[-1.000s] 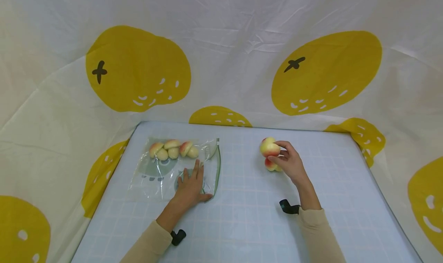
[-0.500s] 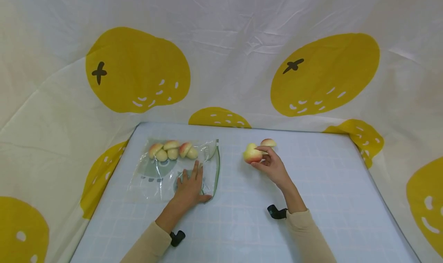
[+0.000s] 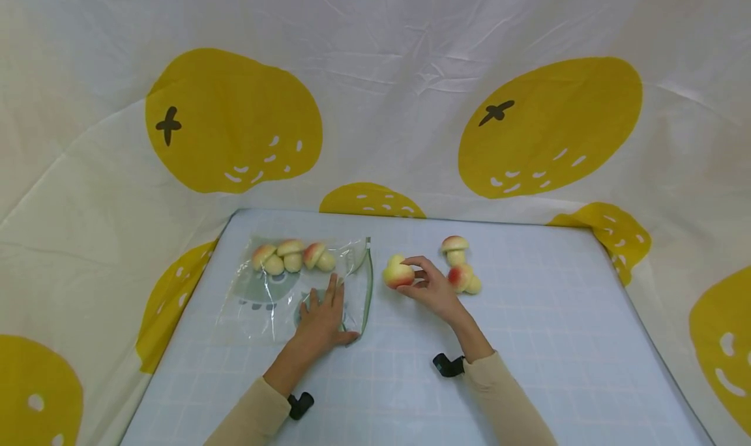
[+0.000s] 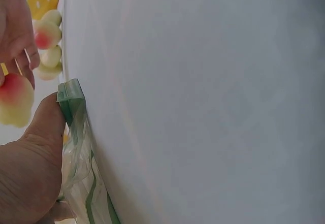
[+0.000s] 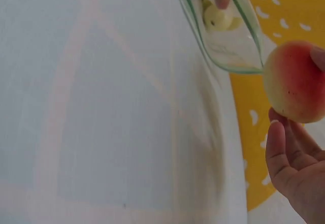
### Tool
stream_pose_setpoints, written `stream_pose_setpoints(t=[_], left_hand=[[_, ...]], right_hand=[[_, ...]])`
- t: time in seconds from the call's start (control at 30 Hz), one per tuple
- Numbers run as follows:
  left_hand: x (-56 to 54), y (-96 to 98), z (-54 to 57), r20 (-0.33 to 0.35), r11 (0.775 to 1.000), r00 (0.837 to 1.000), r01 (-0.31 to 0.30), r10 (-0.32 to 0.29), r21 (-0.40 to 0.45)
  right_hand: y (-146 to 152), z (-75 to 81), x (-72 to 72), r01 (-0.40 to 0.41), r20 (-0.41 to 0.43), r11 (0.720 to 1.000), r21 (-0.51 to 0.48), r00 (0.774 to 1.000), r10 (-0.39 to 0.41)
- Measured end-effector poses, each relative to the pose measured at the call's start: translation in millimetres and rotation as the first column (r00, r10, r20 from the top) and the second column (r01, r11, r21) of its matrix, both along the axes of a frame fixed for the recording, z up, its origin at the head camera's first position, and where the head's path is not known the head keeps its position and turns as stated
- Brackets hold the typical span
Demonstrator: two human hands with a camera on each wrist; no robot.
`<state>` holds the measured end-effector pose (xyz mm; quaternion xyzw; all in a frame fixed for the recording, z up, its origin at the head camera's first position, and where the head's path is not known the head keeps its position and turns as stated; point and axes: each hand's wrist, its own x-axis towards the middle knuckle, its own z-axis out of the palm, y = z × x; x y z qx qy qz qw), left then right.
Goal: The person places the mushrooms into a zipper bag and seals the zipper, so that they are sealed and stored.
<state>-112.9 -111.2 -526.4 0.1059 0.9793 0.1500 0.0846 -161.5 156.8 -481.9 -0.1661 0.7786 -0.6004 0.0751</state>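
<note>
My right hand (image 3: 437,296) pinches a toy mushroom (image 3: 397,273) with a red-and-yellow cap, above the table just right of a clear zip bag (image 3: 237,315). In the right wrist view the cap (image 5: 292,82) sits between thumb and fingers. Spread out, my left hand (image 3: 319,322) rests on the bag near its green-edged mouth. The left wrist view has its thumb (image 4: 45,125) against the green zip strip (image 4: 75,109). Seen from the right wrist, the bag's mouth (image 5: 228,69) gapes. Several toy mushrooms (image 3: 292,255) lie in a row inside the bag.
Two more toy mushrooms, one upright (image 3: 454,249) and one tipped over (image 3: 462,279), stand right of my right hand. A pale checked cloth (image 3: 387,381) covers the table. Behind it hangs a white curtain (image 3: 387,107) printed with yellow fruit.
My right hand has carried its mushroom leftward from the other two toward the bag's mouth, leaving those two in plain sight. The left hand stays on the bag.
</note>
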Motion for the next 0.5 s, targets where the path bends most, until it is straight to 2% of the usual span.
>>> stream_pose_setpoints(t=[0.17,0.3,0.5], left_hand=[[0.7,0.2,1.3,-0.002,1.0,1.0,-0.007,0.007,0.0],[0.2,0.8,1.0,0.006,1.0,1.0,-0.01,0.01,-0.007],[-0.4,0.4,-0.5,0.006,1.0,1.0,-0.004,0.004,-0.006]], right_hand=[[-18,-2.7,-3.5,-0.079,0.028,0.997,0.006,0.996,0.079],[-32,-6.9,-5.9,-0.132,0.009,0.991,0.005,0.991,0.132],[-44,-19.0,-13.5,-0.153,-0.002,0.988,0.019,0.988,0.153]])
